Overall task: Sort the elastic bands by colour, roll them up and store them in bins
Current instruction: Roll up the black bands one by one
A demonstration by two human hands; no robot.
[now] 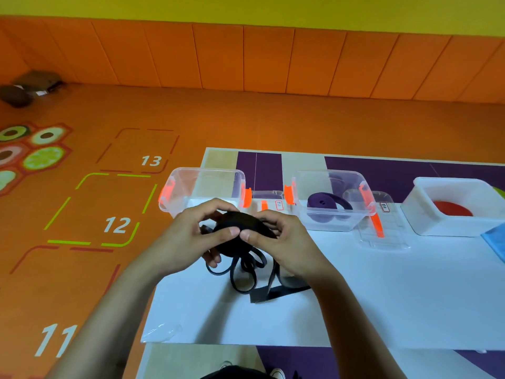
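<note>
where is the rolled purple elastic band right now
In the head view, the rolled purple elastic band lies inside the clear orange-latched plastic bin right of centre, beyond the right hand.

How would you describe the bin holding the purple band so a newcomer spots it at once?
On the white tabletop, three bins line the far edge. The one meant is the middle bin. It is clear with orange latches like the left bin, but holds a rolled purple band; the right bin is opaque white with something red inside.
</note>
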